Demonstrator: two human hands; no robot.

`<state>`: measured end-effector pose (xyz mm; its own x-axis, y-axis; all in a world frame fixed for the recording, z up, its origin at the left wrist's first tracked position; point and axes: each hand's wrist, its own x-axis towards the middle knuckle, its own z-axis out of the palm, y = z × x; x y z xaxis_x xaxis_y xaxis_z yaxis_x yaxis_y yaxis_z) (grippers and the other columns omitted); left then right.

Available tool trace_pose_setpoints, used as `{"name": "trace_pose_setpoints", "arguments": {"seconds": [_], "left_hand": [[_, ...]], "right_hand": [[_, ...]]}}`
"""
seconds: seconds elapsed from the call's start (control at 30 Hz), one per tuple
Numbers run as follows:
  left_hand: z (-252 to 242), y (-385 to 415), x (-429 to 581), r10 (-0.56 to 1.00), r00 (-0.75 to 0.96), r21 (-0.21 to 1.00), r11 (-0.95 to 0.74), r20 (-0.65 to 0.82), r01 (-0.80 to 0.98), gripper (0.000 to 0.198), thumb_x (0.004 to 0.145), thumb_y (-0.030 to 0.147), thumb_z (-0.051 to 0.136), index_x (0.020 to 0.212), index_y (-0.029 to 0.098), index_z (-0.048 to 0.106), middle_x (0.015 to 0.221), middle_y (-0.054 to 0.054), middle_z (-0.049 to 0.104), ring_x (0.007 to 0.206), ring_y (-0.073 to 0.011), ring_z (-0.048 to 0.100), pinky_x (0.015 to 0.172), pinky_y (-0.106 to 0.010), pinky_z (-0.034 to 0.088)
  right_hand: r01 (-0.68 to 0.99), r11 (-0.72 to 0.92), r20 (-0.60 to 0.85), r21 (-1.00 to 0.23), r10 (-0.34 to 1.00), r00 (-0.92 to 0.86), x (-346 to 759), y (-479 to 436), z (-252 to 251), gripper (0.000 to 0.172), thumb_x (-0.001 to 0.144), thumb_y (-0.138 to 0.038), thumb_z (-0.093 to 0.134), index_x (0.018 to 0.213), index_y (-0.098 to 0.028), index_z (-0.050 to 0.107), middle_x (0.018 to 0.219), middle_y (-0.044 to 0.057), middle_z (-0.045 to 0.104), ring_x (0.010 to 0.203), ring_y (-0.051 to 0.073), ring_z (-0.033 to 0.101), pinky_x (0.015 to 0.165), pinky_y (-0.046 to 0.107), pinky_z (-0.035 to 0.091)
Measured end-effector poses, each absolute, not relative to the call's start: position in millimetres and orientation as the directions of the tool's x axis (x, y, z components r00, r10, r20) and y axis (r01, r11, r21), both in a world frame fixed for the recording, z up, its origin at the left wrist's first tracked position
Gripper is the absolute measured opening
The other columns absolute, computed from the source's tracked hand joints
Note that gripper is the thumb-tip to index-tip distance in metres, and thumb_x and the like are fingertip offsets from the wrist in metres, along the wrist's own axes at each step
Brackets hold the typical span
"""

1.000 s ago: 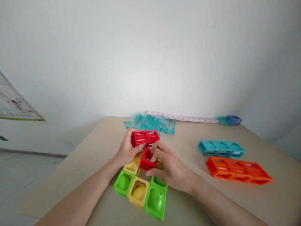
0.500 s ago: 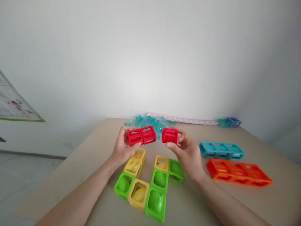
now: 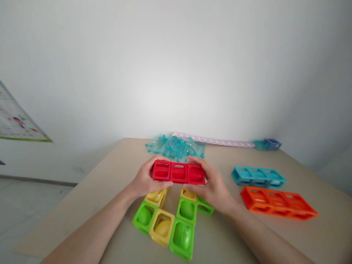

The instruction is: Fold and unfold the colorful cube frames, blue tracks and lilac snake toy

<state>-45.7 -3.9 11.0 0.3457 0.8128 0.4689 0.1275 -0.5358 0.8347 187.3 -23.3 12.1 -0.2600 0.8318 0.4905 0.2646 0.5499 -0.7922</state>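
A row of three red hollow cube blocks (image 3: 179, 173) is held level between my two hands, above the table. My left hand (image 3: 144, 177) is closed round its left end, thumb along the near lower edge. Round the right end my right hand (image 3: 213, 183) is closed, fingers behind and thumb in front. Just below and nearer to me lies an angular chain of green and yellow cube blocks (image 3: 162, 226), its far parts partly covered by my hands.
To the right lie a row of teal cube blocks (image 3: 258, 177) and a row of orange cube blocks (image 3: 277, 202). Crumpled teal film (image 3: 176, 146), a long lilac patterned strip (image 3: 214, 140) and a dark blue cube (image 3: 273, 144) lie along the white wall (image 3: 176, 73).
The single red cube in my right hand has joined the red pair in my left hand, making one row of three. Both hands have come together and lower.
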Motion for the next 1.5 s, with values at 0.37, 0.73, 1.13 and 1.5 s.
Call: {"name": "trace_pose_setpoints", "arguments": {"seconds": [0.37,0.73,1.13,1.5], "left_hand": [[15,-4,-50,0.728,0.422,0.75,-0.644,0.54,0.15,0.048,0.062,0.017,0.08,0.105,0.02,0.058,0.099,-0.005,0.063,0.085,-0.0177,0.062,0.075,-0.027,0.051],[13,3,-48,0.624,0.455,0.69,-0.723,0.635,0.029,0.049,0.065,0.014,0.079,0.109,0.022,0.059,0.116,-0.011,0.06,0.111,-0.026,0.058,0.094,-0.041,0.046],[-2,10,-51,0.782,0.433,0.892,-0.422,0.448,-0.161,0.072,0.074,0.026,0.072,0.137,0.029,0.04,0.136,-0.013,0.045,0.103,-0.0226,0.058,0.088,-0.037,0.048],[-11,23,-55,0.831,0.285,0.879,-0.448,0.478,-0.167,0.049,0.079,0.028,0.064,0.126,0.018,0.053,0.119,-0.013,0.055,0.082,-0.0181,0.056,0.076,-0.033,0.045]], "right_hand": [[0.338,0.582,0.467,-0.74,0.806,-0.365,193,-26,18,0.044,0.07,-0.029,0.078,0.109,-0.021,0.06,0.099,0.005,0.067,0.088,0.022,0.065,0.081,0.034,0.052],[0.4,0.827,0.701,-0.396,0.553,-0.45,194,-25,18,0.048,0.08,-0.021,0.066,0.124,-0.024,0.049,0.119,0.01,0.054,0.11,0.024,0.053,0.092,0.038,0.046],[0.817,0.566,0.702,-0.108,0.625,-0.34,220,-25,48,0.035,0.084,-0.022,0.056,0.118,-0.02,0.05,0.113,0.011,0.061,0.106,0.031,0.052,0.093,0.048,0.037],[0.975,0.191,0.218,-0.115,0.962,-0.163,422,69,37,0.046,0.074,-0.027,0.059,0.117,-0.012,0.056,0.114,0.017,0.065,0.105,0.029,0.061,0.09,0.038,0.046]]}}
